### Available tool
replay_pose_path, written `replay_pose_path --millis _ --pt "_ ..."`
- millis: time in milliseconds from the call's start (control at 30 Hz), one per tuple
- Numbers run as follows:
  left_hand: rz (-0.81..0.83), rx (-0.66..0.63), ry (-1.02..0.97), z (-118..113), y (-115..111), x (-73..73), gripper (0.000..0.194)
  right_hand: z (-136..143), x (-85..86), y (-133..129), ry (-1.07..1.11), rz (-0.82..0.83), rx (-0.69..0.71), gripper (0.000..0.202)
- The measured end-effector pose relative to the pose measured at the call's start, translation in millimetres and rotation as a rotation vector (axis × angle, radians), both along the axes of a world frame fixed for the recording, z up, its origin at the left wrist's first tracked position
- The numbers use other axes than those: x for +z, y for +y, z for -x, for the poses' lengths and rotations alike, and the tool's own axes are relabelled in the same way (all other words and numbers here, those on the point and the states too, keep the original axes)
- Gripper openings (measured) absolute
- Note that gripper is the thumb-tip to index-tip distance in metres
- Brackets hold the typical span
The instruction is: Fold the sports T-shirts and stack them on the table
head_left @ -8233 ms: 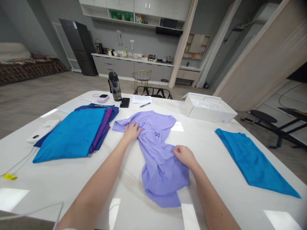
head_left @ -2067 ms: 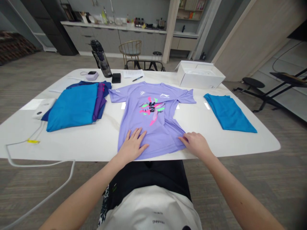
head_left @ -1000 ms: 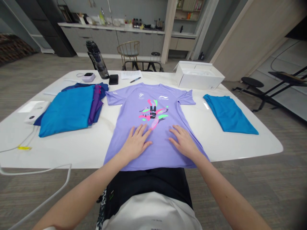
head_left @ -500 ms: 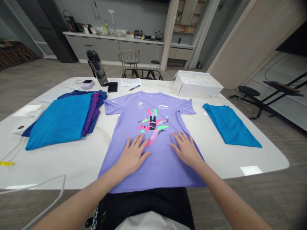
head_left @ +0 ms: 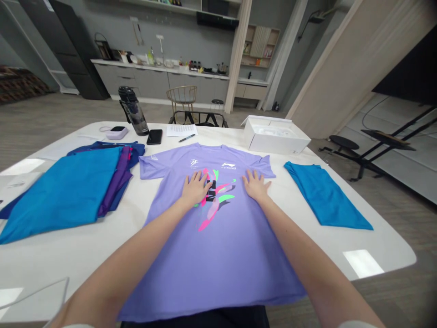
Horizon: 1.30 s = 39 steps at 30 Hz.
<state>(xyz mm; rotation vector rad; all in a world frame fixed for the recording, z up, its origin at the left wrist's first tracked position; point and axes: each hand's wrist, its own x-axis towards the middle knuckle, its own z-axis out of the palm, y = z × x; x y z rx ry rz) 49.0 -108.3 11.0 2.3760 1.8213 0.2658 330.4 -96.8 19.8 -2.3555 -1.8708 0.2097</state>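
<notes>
A lavender T-shirt (head_left: 218,255) with a bright print on its chest lies spread out on the white table (head_left: 341,246), collar away from me and hem at the near edge. My left hand (head_left: 196,187) rests palm down on the left of the print and covers part of it. On the right side of the chest, below the sleeve, my right hand (head_left: 256,185) presses flat with its fingers spread. Neither hand holds anything. The shirt looks mostly smooth, its short sleeves stretched out to both sides.
Folded blue, purple and navy clothes (head_left: 68,187) are piled at the left. At the right lies a folded blue garment (head_left: 324,193). Along the back stand a water bottle (head_left: 134,111), a black phone (head_left: 154,136), a pen (head_left: 186,138), a printed sheet (head_left: 177,130) and a white box (head_left: 276,136).
Both hands have slid forward, away from me, up the shirt's chest. The left hand now covers part of the print. The view has tilted up and moved closer over the table.
</notes>
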Motion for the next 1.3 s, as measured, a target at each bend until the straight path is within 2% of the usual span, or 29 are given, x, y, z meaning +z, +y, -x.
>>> replay_pose_path --millis 100,133,200,267,300,400,567,633,700,767,833,900,967,1100,1200,1300 --pt "-0.067 0.115 0.017 21 17 3.1 0.066 -27 -1.0 13 -0.052 -0.124 -0.123 0.07" --pt "-0.088 0.154 0.023 27 25 5.0 0.067 -30 -0.5 18 -0.076 -0.175 -0.108 0.07" --pt "-0.113 0.226 0.03 38 41 8.5 0.068 -31 0.4 33 -0.087 -0.226 0.006 0.07" --pt "-0.084 0.309 0.028 50 58 9.9 0.068 -29 -0.1 50 -0.041 -0.173 0.091 0.069" --pt "-0.047 0.356 0.024 57 66 9.5 0.069 -29 -1.2 58 -0.013 -0.123 0.086 0.07" --pt "0.072 0.463 0.019 86 84 4.1 0.073 -39 -6.8 77 0.024 -0.002 -0.038 0.07" --pt "0.118 0.527 0.027 131 101 -4.2 0.079 -68 -12.4 91 0.03 0.039 -0.18 0.074" --pt "0.137 0.564 0.032 137 107 -3.2 0.081 -73 -11.5 94 0.031 0.05 -0.21 0.077" --pt "0.124 0.587 0.058 133 114 -0.6 0.082 -75 -9.9 97 0.02 0.058 -0.218 0.079" --pt "0.052 0.519 0.097 118 121 2.3 0.079 -73 -8.4 97 -0.016 0.04 -0.194 0.079" --pt "-0.037 0.346 0.115 93 127 4.6 0.072 -70 -7.4 96 -0.076 -0.008 -0.145 0.076" --pt "-0.079 0.157 0.097 59 131 5.9 0.066 -67 -6.5 94 -0.14 -0.058 -0.079 0.072" --pt "-0.052 0.017 0.055 22 134 6.4 0.064 -66 -5.5 93 -0.178 -0.071 -0.02 0.069" --pt "-0.007 -0.206 -0.033 -56 138 4.0 0.059 -67 -3.9 94 -0.132 0.009 -0.012 0.068" --pt "0.006 -0.262 -0.084 -105 148 0.0 0.055 -69 -4.9 96 -0.083 0.024 -0.049 0.072" --pt "0.021 -0.191 -0.09 -135 170 -3.3 0.055 -72 -8.5 97 -0.053 0.006 -0.107 0.077"
